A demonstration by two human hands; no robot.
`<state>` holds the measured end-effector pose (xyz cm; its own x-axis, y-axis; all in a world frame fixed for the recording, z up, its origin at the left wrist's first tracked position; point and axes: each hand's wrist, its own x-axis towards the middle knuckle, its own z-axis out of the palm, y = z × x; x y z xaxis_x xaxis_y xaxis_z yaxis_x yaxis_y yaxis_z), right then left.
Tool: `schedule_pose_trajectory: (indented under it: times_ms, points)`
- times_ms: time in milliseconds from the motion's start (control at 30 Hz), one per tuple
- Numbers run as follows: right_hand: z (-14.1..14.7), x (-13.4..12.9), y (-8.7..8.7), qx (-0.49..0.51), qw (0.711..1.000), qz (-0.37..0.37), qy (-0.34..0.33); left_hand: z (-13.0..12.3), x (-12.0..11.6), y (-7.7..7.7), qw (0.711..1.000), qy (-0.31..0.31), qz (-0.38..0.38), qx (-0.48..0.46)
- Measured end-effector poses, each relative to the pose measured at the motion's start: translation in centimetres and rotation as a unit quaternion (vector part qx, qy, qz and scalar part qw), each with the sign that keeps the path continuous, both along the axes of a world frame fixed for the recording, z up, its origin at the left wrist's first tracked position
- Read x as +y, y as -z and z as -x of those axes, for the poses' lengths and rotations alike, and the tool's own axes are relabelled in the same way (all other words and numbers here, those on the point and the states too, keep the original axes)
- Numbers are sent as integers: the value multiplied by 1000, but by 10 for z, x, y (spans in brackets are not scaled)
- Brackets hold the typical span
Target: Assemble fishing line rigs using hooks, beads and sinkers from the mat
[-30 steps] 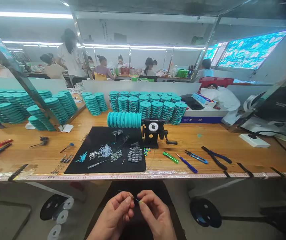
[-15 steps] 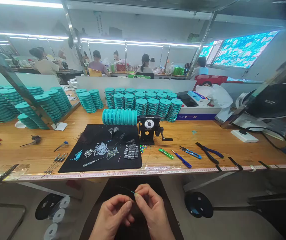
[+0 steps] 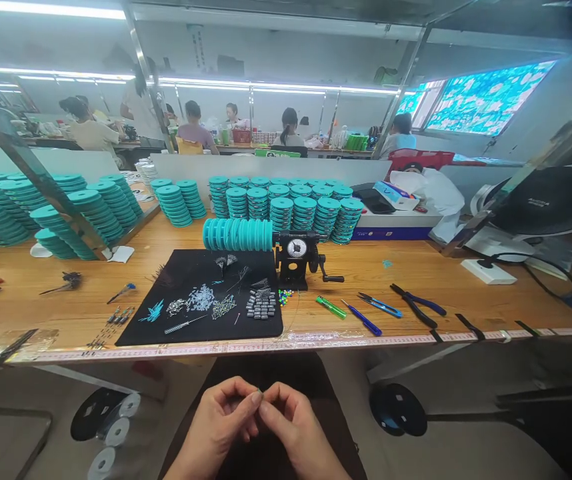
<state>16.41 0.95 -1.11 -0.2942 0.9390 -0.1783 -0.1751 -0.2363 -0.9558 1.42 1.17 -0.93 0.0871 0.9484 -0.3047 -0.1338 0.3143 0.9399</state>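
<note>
Light strips (image 3: pixel 46 9) glare over the workroom, and beyond the low partition (image 3: pixel 171 165) sit people (image 3: pixel 197 130), with a red basket (image 3: pixel 241 135) and a green container (image 3: pixel 357 143) among them; what those hold is too small to make out. On your bench (image 3: pixel 356 267), teal spools (image 3: pixel 281 212) stand in stacks along the far side, and more teal spools sit side by side on the black hand-cranked winder (image 3: pixel 296 257). Far right, a white-and-blue carton (image 3: pixel 401 231) carries a small printed box (image 3: pixel 391 195), and a white plastic bag (image 3: pixel 431 190) slumps over its right end; the contents are hidden from you.

Nearer, the black mat (image 3: pixel 181 267) bears your piles: blue sticks (image 3: pixel 153 311), pale bits (image 3: pixel 201 298), grey cylinders (image 3: pixel 261 305).

And there's the action, at the near edge over your lap! Your left hand (image 3: pixel 229 417) and right hand (image 3: pixel 293 420) meet tip to tip, the fingers of both pinched in around the thin strand (image 3: pixel 260 391), just a blue-green speck of it peeping out. Half a second ago your right hand rode higher, that strand jutting clear toward the far left; now your hands are level, fingertips together, most of it covered. The bench layout holds as it was.
</note>
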Motion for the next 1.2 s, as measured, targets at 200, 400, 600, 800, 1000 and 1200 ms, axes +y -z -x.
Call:
schedule_pose_trajectory:
  times_ms: [200,400,600,800,1000,1200]
  points:
    - [-12,1,-17,-217,966,-135,40,1,3,-6,995,25,-22,92]
    - [-16,5,-17,-181,976,-117,35,-2,2,-15,978,55,-77,188]
    - [-21,11,-7,-94,991,-84,40,0,5,-5,991,108,16,77]
    - [-23,12,-9,0,999,-30,36,-2,6,-11,987,125,84,-55]
    - [-25,10,-15,25,999,-11,37,-2,4,-17,973,128,144,-128]
    - [-27,9,-11,14,999,-16,28,-5,4,-9,973,122,148,-127]
